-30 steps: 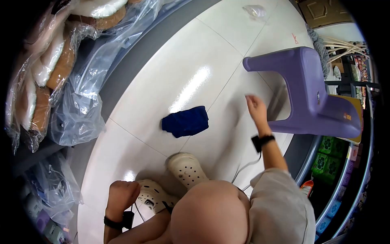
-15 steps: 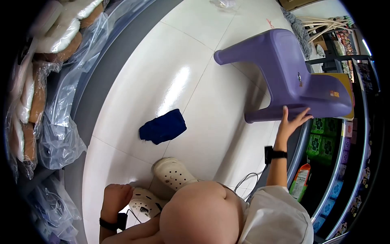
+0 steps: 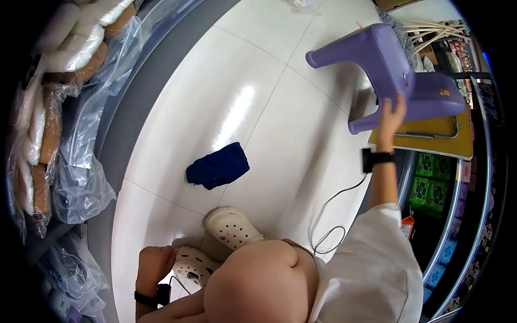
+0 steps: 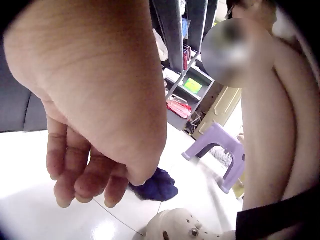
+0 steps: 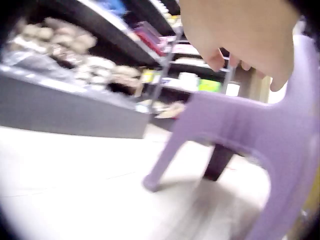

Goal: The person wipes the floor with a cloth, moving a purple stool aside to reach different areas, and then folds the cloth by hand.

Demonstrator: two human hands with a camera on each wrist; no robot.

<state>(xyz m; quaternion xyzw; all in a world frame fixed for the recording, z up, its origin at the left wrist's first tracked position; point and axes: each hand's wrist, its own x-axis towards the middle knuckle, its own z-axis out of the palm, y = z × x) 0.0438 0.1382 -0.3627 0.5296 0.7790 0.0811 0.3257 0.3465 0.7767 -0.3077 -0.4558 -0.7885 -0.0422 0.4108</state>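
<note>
A two-level purple plastic stool (image 3: 377, 59) stands on the floor at the upper right of the head view. My right hand (image 3: 392, 123) reaches out to it, fingers extended over its near edge. In the right wrist view the fingertips (image 5: 245, 65) hang right at the stool's surface (image 5: 230, 115). My left hand (image 3: 156, 262) is held low by my knee with nothing in it. Its fingers (image 4: 82, 187) droop loosely in the left wrist view. A folded dark blue cloth (image 3: 218, 166) lies on the tiles between my feet and the stool.
A yellow board (image 3: 431, 142) with a metal tube sits beside the stool. Shelves with green packs (image 3: 431, 177) line the right side. Bagged fluffy slippers (image 3: 51, 129) fill the left shelf. My cream clogs (image 3: 234, 226) are below the cloth. A cable (image 3: 328, 226) trails from my right wrist.
My right hand has come from over the floor to the stool. Since half a second ago the stool has shifted away from me, uncovering more of the yellow board. The left hand stays put.
</note>
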